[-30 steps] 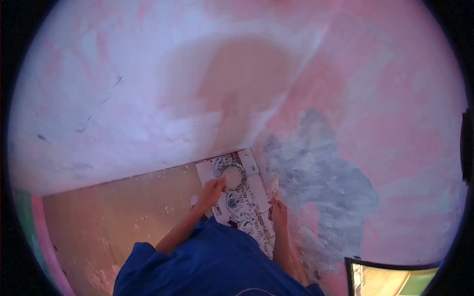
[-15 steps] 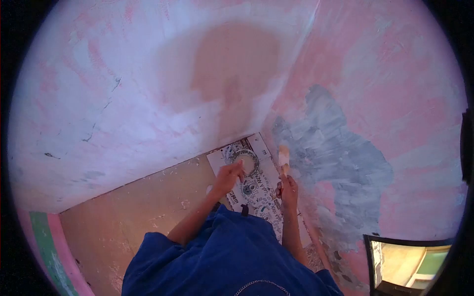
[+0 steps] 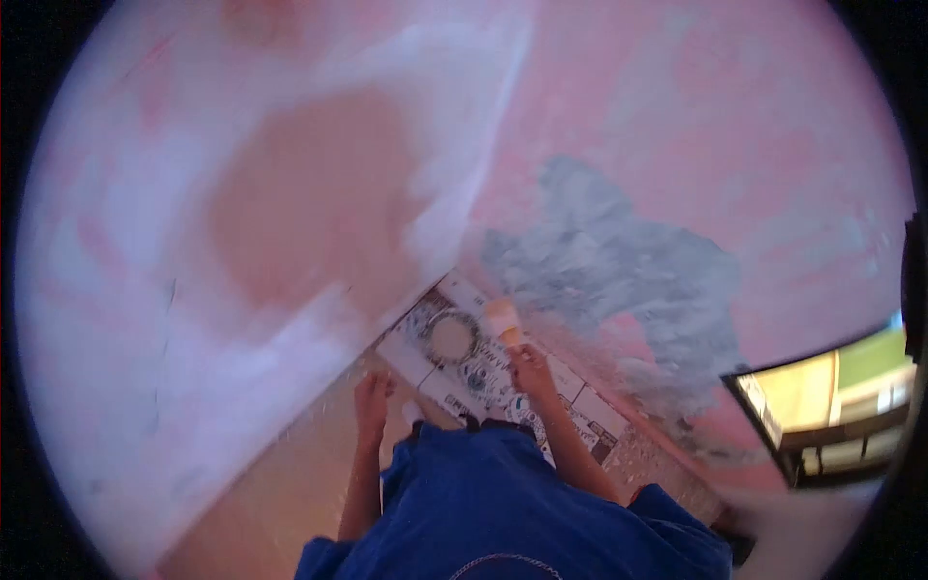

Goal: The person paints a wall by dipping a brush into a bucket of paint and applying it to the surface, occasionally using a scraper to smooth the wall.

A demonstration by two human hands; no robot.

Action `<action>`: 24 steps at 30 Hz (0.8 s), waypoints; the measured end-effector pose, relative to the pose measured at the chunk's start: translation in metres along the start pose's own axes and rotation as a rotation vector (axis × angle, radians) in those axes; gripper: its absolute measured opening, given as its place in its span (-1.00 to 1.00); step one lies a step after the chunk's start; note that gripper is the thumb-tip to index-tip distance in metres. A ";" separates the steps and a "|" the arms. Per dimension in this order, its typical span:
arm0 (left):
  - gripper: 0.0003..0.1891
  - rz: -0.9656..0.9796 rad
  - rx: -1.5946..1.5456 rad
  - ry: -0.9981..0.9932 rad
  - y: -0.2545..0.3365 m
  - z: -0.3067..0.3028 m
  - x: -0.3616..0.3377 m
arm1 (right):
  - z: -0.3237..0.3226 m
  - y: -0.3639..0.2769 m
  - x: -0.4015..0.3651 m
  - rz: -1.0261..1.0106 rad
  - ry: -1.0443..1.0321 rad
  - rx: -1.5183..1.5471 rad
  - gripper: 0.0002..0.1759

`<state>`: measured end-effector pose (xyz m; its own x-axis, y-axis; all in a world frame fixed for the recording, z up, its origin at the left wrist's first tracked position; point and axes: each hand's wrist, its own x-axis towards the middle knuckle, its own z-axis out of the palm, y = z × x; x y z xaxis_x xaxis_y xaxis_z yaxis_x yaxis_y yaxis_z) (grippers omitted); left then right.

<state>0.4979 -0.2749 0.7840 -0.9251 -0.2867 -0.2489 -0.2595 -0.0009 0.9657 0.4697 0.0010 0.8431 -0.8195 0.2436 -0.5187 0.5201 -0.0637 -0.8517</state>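
My right hand (image 3: pixel 531 370) grips a putty knife (image 3: pixel 503 321) whose pale blade points up toward a grey patch of wet filler (image 3: pixel 619 280) on the pink wall. Below the blade, a printed cardboard sheet (image 3: pixel 483 372) lies on the floor in the corner, with a round tin (image 3: pixel 450 335) standing on it. My left hand (image 3: pixel 371 401) hangs lower left of the cardboard, off the tin, fingers slightly curled and holding nothing. My blue sleeves and clothing (image 3: pixel 512 503) fill the bottom of the view.
Two walls meet in a corner above the cardboard; the left wall (image 3: pixel 193 290) is whitish-pink with a bare tan patch (image 3: pixel 309 203). A window opening (image 3: pixel 831 396) sits at the lower right. The tan floor (image 3: pixel 300 483) carries plaster crumbs.
My left hand has come off the tin and dropped back to the left. The right hand kept the putty knife raised near the grey patch. The view has swung and blurred.
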 end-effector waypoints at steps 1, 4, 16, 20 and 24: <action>-0.66 0.012 0.116 -0.085 -0.014 -0.008 0.013 | 0.002 0.004 0.000 -0.008 0.000 0.019 -0.80; -0.73 -0.088 0.268 -0.311 0.004 -0.005 0.041 | 0.007 0.010 -0.012 -0.072 0.086 0.092 -0.80; -0.31 0.629 0.167 -0.896 0.100 0.144 -0.045 | 0.038 0.019 -0.023 -0.491 0.326 0.407 -0.64; -0.27 0.390 -0.220 -0.943 0.100 0.132 -0.024 | -0.009 0.009 -0.030 0.109 0.212 1.167 -0.70; -0.53 0.407 -0.005 -0.861 0.077 0.115 0.036 | -0.034 0.003 -0.033 0.073 0.388 1.105 -0.71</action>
<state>0.4132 -0.1751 0.8409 -0.8309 0.5386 0.1400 0.1269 -0.0614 0.9900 0.5066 0.0261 0.8603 -0.5688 0.4710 -0.6743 -0.0849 -0.8490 -0.5215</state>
